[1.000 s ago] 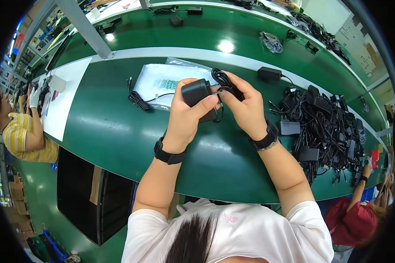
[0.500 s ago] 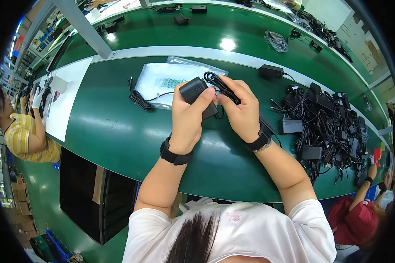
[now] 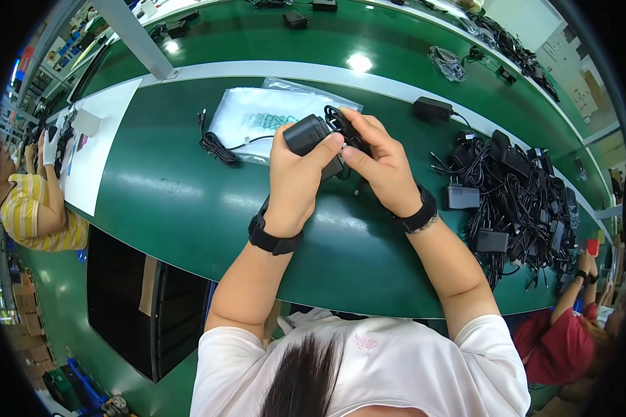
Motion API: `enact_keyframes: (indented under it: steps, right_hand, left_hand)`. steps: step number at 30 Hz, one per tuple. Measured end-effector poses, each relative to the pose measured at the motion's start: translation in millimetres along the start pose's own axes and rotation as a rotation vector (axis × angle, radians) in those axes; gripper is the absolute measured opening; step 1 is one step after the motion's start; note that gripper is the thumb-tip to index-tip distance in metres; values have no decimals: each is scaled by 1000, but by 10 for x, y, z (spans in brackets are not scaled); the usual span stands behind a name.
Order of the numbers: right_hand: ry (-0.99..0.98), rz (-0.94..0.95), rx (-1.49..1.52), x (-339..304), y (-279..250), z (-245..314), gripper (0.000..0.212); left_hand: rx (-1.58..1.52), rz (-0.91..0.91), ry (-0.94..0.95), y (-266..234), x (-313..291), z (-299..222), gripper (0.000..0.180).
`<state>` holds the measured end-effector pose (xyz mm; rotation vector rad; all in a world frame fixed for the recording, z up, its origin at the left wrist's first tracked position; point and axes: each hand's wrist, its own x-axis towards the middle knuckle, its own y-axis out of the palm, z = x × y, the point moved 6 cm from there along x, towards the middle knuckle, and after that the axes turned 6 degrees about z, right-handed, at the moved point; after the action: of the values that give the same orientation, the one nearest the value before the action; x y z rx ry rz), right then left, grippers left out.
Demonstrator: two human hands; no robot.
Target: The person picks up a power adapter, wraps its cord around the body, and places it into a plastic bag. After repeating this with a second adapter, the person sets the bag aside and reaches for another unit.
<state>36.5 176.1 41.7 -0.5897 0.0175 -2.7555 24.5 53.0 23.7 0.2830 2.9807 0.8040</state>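
Note:
Over the green tabletop, my left hand [image 3: 292,184] is closed round a black power adapter [image 3: 301,137], thumb laid across its end. A second dark block shows just below that thumb; I cannot tell whether it is part of the same adapter. My right hand [image 3: 388,174] pinches a folded black cable [image 3: 335,119] close against the adapter's right end, its fingertips partly hiding the bundle. Behind both hands lies a white plastic bag [image 3: 240,111] with green print. Beside it on the left rests a tied black cable [image 3: 218,147], whose lead runs toward my left hand.
A large heap of black adapters and cables [image 3: 511,187] covers the table's right side. One adapter [image 3: 432,109] lies behind it. A white sheet [image 3: 94,167] is at the left. Co-workers sit at both ends; a grey post [image 3: 135,38] stands at the back left.
My hands have stayed together, holding the adapter and cable. The cable bundle has shifted slightly at the adapter's end, and the loose lead beside my right wrist no longer shows. The whole view has shifted slightly.

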Motion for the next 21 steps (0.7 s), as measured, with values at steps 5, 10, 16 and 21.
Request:
enact_keyframes:
  steps: [5, 10, 16, 21]
  right_hand:
    - [4, 13, -21, -20, -19, -73, 48]
    - [18, 13, 3, -10, 23, -76, 48]
    - [-53, -193, -179, -119, 59, -3, 45]
    - [-41, -112, -78, -132, 111, -31, 53]
  left_hand:
    - [75, 3, 69, 8, 13, -11, 37]
    - [41, 102, 36, 96, -45, -12, 37]
    - [42, 10, 99, 80, -55, 47, 38]
    - [64, 18, 131, 93, -84, -3, 38]
